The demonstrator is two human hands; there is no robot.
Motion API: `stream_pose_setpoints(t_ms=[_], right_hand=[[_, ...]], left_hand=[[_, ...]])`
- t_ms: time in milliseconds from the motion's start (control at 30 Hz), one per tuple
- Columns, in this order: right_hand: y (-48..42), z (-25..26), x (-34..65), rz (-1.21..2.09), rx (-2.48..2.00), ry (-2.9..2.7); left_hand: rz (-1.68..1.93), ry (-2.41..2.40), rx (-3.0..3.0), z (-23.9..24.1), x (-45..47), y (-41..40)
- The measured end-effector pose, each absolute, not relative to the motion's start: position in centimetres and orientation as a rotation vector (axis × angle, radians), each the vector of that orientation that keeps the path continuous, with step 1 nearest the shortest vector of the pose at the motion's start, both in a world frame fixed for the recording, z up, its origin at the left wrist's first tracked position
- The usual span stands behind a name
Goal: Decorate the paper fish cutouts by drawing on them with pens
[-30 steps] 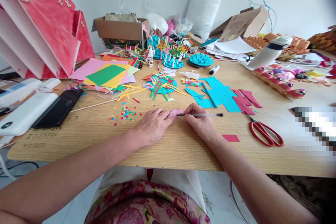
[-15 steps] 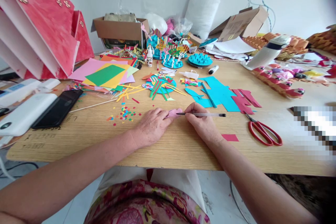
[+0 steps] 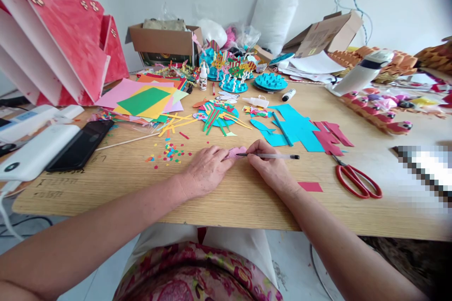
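My right hand (image 3: 270, 162) grips a pen (image 3: 278, 155) with a clear barrel and black end, its tip on a small pink paper cutout (image 3: 237, 151). My left hand (image 3: 208, 169) holds that cutout by its left end against the table, the fingers covering part of it. Fine dark marks show on the pink paper, too small to read. To the left of my left hand lie several coloured paper dots (image 3: 171, 153). A red paper scrap (image 3: 310, 186) lies beside my right wrist. Red-handled scissors (image 3: 356, 181) rest farther right.
Beyond my hands are a blue disc with paper strips (image 3: 219, 120), blue paper sheets (image 3: 294, 124), red paper pieces (image 3: 330, 136) and a glue bottle (image 3: 203, 77). Coloured sheets (image 3: 144, 101), a thin stick (image 3: 127, 141) and a black phone (image 3: 80, 146) lie left. A white bottle (image 3: 363, 73) leans at right.
The pen's back end has swung slightly left and down as my right hand moves it on the pink cutout. The whole view has shifted a little; my left hand stays on the cutout.
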State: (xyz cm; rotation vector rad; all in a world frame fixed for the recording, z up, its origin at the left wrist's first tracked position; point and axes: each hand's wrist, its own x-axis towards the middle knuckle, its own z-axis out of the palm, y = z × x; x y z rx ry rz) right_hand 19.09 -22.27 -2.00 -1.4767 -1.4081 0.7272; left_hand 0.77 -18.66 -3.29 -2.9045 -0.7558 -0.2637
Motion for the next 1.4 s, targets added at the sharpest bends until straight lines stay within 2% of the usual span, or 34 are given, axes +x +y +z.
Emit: stream_pose_setpoints(t_ms=[1400], right_hand=[[-22.25,-2.05,18.91,0.706,-1.496,-1.421]], left_hand=[[-0.247,-0.771,-2.906,-3.03,0.88,-18.66]])
